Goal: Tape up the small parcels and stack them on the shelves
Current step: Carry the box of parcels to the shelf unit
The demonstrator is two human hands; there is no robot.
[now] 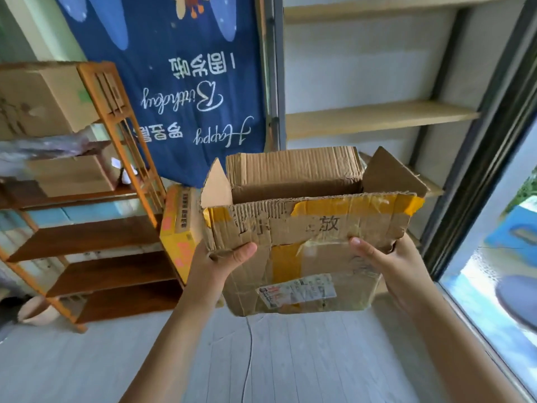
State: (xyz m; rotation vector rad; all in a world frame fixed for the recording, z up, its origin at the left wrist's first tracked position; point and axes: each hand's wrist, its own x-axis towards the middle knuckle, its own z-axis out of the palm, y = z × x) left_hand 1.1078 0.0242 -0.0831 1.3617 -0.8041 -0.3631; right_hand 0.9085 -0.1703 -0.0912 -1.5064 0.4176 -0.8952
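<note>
A pale plank floor (87, 365) runs to a wall hung with a dark blue birthday banner (180, 82), its lettering upside down in this view. On the left stands an orange-framed wooden rack (122, 141) with brown boards, cardboard boxes (43, 97) on its upper levels. On the right, pale wall shelves (374, 117) sit beside a dark window frame (476, 170).

Held up in the middle, above the floor, is a worn cardboard box (308, 251) with its top flaps open, strips of yellow tape across its near side and a shipping label low on that side. The left hand (215, 266) grips the box's left edge, thumb pressed on the near face and fingers hidden behind. The right hand (395, 266) grips the right edge likewise, thumb on the near face. A yellow carton (177, 228) stands just behind the left hand.
</note>
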